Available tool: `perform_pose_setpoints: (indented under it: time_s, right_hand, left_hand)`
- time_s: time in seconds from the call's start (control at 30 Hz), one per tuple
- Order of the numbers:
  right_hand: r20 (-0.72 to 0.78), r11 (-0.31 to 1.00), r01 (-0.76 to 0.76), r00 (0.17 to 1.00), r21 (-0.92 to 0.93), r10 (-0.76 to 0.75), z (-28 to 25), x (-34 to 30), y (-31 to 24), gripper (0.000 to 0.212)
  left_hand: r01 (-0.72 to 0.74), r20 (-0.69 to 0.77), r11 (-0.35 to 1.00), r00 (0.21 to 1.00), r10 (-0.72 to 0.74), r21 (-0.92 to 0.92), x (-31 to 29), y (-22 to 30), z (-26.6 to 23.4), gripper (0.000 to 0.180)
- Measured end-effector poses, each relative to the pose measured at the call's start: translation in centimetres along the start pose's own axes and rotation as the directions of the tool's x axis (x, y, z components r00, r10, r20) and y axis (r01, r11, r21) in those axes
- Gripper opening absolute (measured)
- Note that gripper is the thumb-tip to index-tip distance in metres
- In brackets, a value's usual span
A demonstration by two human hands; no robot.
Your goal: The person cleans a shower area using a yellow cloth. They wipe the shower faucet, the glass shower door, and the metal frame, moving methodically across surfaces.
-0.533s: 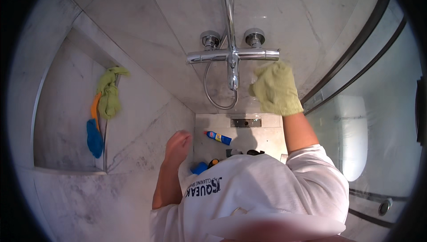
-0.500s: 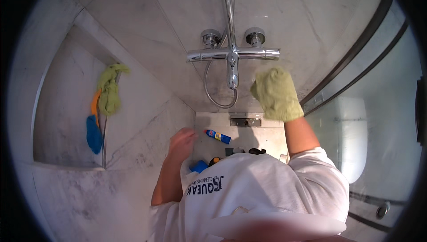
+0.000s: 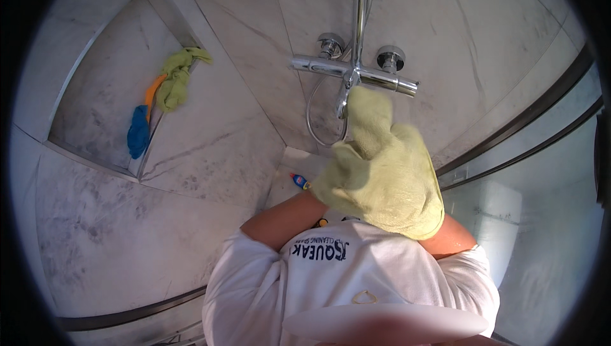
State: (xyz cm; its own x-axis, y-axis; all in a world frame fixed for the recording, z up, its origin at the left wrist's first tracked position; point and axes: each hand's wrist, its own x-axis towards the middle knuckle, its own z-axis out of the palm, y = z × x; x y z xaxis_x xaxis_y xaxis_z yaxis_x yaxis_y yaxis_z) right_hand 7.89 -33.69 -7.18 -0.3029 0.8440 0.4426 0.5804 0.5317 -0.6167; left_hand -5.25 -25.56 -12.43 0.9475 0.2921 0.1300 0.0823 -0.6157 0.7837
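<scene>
A pale green cleaning cloth (image 3: 394,180) is bunched in front of my chest, just below the shower mixer (image 3: 356,74). It covers my right hand like a mitt, and my bare right forearm (image 3: 449,236) comes out under its lower edge. From the left, my left forearm (image 3: 289,219) reaches in to the cloth's near left side. The left hand itself is hidden under the folds, so its fingers do not show. One corner of the cloth stands up close to the chrome spout of the mixer.
A wall niche (image 3: 95,153) on the left has another green cloth (image 3: 175,85), an orange strip (image 3: 153,95) and a blue cloth (image 3: 137,132) at its edge. A blue bottle (image 3: 298,180) lies on the floor. Glass shower panel (image 3: 547,174) at right; hose (image 3: 310,117) loops below the mixer.
My left hand has come up from low on the left to the cloth. The cloth has moved nearer my chest and opened out wider. My view has turned, tilting the mixer.
</scene>
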Motion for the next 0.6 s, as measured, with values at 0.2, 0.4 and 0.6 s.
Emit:
perform_pose_setpoints:
  time_s: [0.2,0.4,0.6]
  right_hand:
    - [0.146,0.965,0.121,0.985,-0.233,-0.088,0.7,-1.6,1.7,0.036]
    - [-0.195,0.812,-0.272,0.961,-0.516,0.198,0.1,-3.0,2.0,0.032]
    - [-0.357,0.706,-0.499,0.864,-0.503,0.356,2.2,-3.7,0.0,0.035]
  left_hand:
    - [0.177,-0.330,0.984,0.929,-0.168,-0.003,-6.4,-2.2,-9.3,0.028]
    - [0.143,-0.543,0.927,0.837,0.073,0.346,-2.5,-2.5,-22.2,0.029]
    - [0.076,-0.186,0.712,0.980,0.078,0.699,7.5,-4.6,-26.2,0.031]
